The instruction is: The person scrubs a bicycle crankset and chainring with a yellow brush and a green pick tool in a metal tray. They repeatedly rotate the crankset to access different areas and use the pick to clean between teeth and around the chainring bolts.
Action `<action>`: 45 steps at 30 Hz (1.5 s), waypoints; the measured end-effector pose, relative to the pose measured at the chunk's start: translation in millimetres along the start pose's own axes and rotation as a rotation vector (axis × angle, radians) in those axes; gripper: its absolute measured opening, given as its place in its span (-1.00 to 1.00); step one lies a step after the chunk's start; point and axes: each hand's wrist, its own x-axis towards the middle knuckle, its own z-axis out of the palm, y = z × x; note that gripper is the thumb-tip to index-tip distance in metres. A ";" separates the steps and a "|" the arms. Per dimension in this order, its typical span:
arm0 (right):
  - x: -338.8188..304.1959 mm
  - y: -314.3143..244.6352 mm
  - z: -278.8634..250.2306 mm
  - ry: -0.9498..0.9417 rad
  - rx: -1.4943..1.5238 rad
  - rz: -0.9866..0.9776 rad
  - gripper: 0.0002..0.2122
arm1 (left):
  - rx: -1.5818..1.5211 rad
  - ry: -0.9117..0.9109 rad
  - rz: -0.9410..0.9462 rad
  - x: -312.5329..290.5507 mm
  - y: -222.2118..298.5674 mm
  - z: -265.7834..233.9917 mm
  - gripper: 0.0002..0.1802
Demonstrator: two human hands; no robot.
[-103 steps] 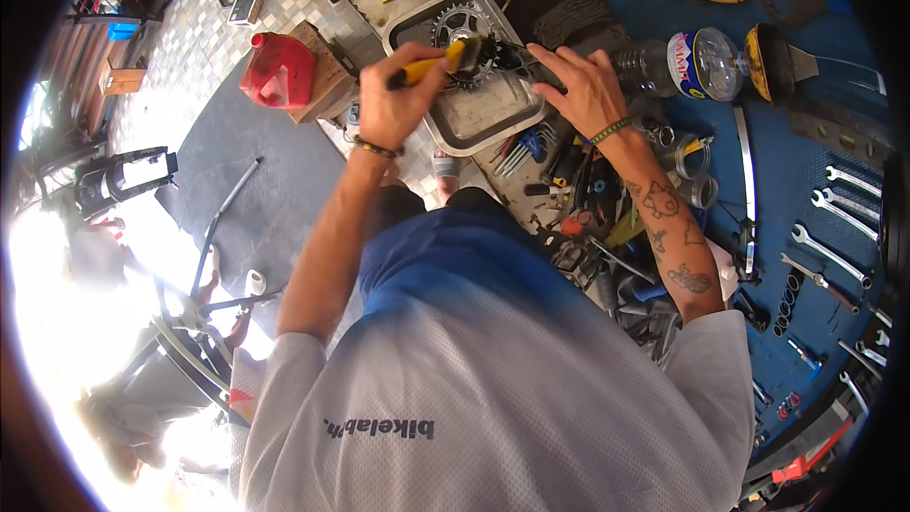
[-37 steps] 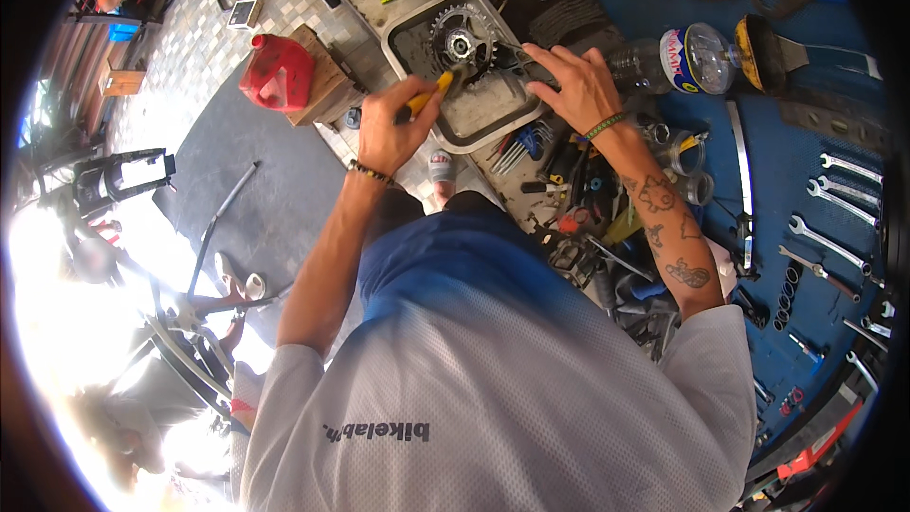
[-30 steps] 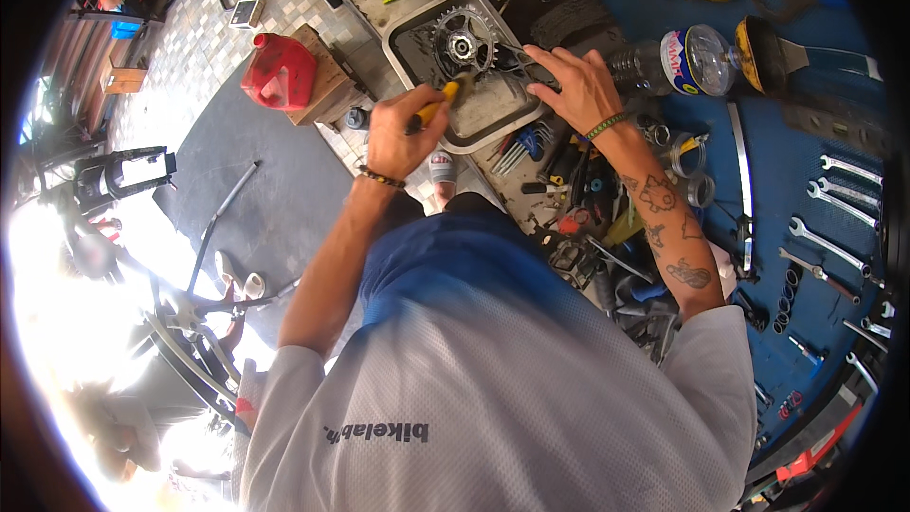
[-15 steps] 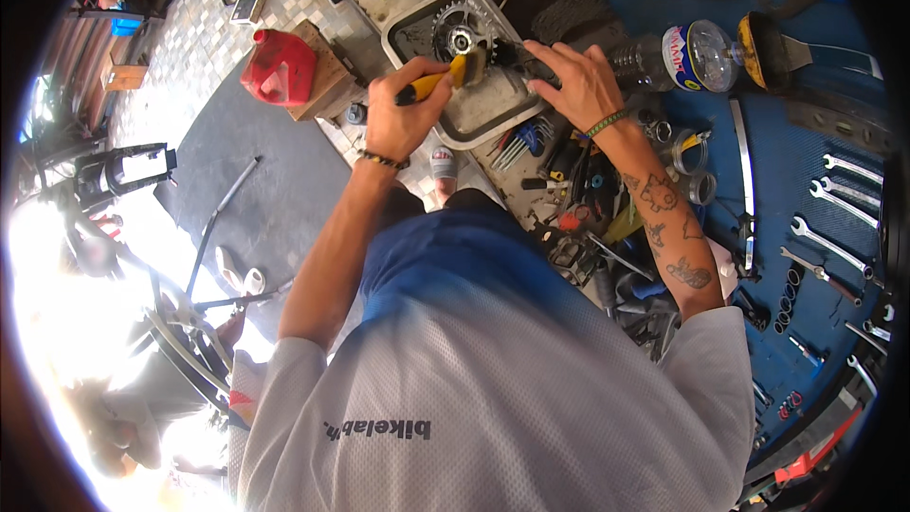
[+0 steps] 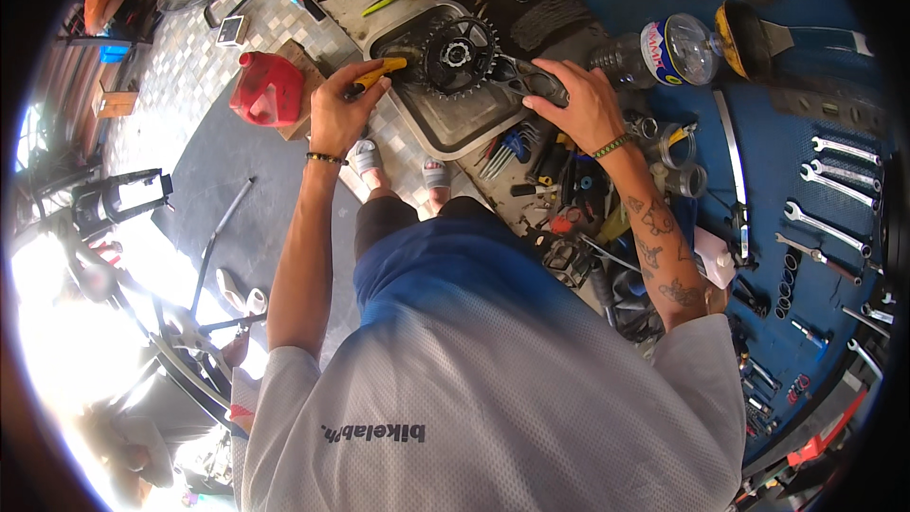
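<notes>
Over a shallow metal tray [image 5: 445, 121], the right hand [image 5: 583, 100] grips the arm of a toothed crankset [image 5: 458, 53]; the left hand's fingers close around a yellow brush [image 5: 384, 72] at the left rim. Dark lettering [image 5: 374, 433] marks the grey-and-blue shirt [image 5: 531, 351]; a colourful printed label [image 5: 654, 52] wraps a clear bottle [image 5: 697, 43].

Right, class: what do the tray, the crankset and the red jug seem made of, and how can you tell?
Tray: probably metal, worn; grey sheen, pale rim.
Crankset: likely metal, dark finish; crisp teeth, bright silvery centre. The arm's exact material stays open.
Red jug: most likely plastic; smooth, evenly coloured, moulded-looking curves.
</notes>
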 end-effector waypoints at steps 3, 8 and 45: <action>-8.9 -2.4 -12.7 0.001 0.028 0.053 -0.46 | -0.206 -0.082 -0.109 7.7 -11.7 -5.4 -0.57; -31.3 -7.2 -22.5 0.046 0.334 0.218 -0.47 | -0.329 -0.035 -0.134 14.0 -28.0 -22.4 -0.60; -8.0 -49.9 -28.0 0.127 -0.065 0.070 -0.48 | 0.511 -0.571 1.075 122.3 138.2 8.3 -0.80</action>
